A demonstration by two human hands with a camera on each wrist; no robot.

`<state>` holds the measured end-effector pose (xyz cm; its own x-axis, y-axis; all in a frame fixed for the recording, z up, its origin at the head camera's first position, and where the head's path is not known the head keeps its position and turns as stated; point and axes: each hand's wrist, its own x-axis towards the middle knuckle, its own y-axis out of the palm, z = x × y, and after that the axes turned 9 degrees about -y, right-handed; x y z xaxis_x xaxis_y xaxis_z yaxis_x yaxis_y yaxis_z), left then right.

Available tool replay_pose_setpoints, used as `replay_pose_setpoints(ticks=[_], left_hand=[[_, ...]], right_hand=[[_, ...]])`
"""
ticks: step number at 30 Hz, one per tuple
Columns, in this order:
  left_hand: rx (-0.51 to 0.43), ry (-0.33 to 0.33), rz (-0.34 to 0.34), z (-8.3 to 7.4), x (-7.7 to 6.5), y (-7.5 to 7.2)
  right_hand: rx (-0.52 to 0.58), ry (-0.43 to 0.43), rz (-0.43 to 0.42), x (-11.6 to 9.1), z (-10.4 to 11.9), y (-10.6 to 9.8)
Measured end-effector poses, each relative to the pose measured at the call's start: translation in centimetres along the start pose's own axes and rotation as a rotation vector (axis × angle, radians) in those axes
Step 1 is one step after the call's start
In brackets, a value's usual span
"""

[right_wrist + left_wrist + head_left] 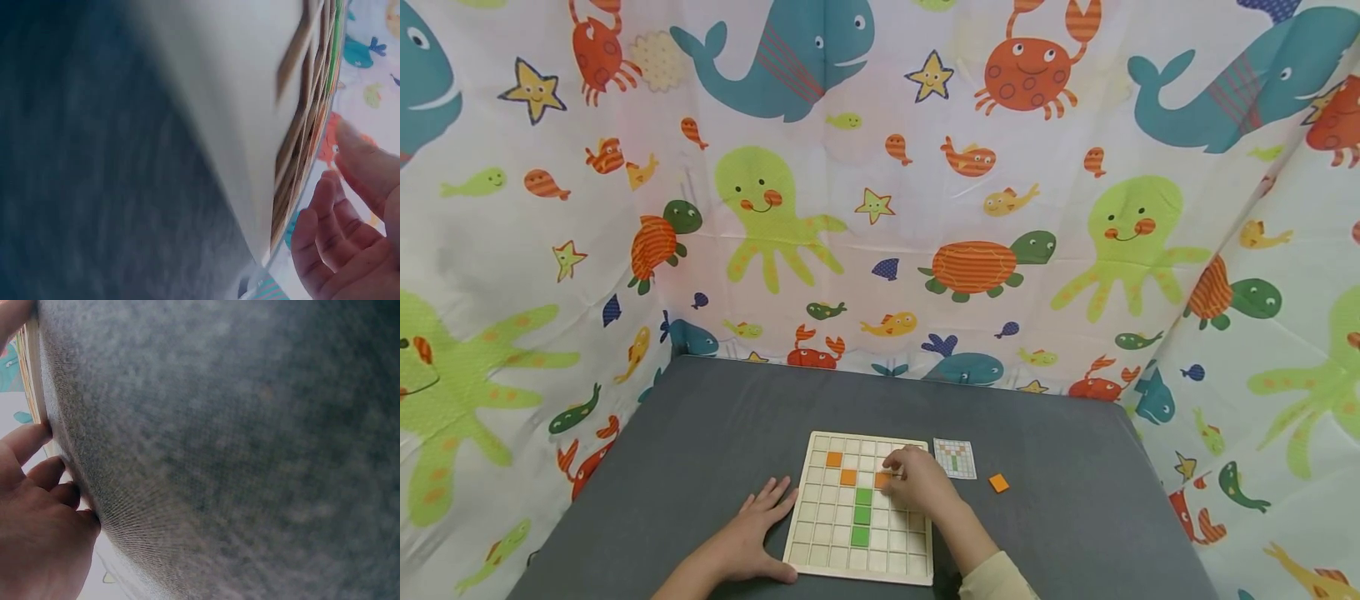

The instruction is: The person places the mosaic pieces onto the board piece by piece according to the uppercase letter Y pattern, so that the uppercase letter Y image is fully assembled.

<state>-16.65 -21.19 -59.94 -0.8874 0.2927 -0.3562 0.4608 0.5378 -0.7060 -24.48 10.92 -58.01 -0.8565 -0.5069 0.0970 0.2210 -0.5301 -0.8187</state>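
A square wooden grid board lies on the grey table. Green tiles form a short column in its middle. Orange tiles sit in the upper rows, one of them partly under my right hand. That hand hovers over the board's upper right part, fingers bent; the right wrist view shows a gap between thumb and fingers, with no tile visible there. My left hand rests along the board's left edge, fingers spread, thumb by the near left corner. In the left wrist view, its fingertips touch the board's side.
A small pattern card lies just right of the board's far corner. One loose orange tile is on the table beyond it to the right. A curtain printed with sea animals encloses the table at the back and sides.
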Motion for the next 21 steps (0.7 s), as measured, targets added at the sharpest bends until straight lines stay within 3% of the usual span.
replay_pose_setpoints(ticks=[6, 11, 21], left_hand=[[-0.001, -0.004, 0.001, -0.1, 0.0, 0.0], [0.001, -0.006, 0.001, -0.2, 0.0, 0.0], [-0.005, -0.009, 0.007, -0.1, 0.1, -0.1]], right_hand=[[0.047, -0.004, -0.019, -0.7, -0.3, -1.6], [0.022, 0.020, -0.053, -1.7, -1.2, -2.9], [-0.002, 0.131, -0.201, -4.1, -3.0, -5.9]])
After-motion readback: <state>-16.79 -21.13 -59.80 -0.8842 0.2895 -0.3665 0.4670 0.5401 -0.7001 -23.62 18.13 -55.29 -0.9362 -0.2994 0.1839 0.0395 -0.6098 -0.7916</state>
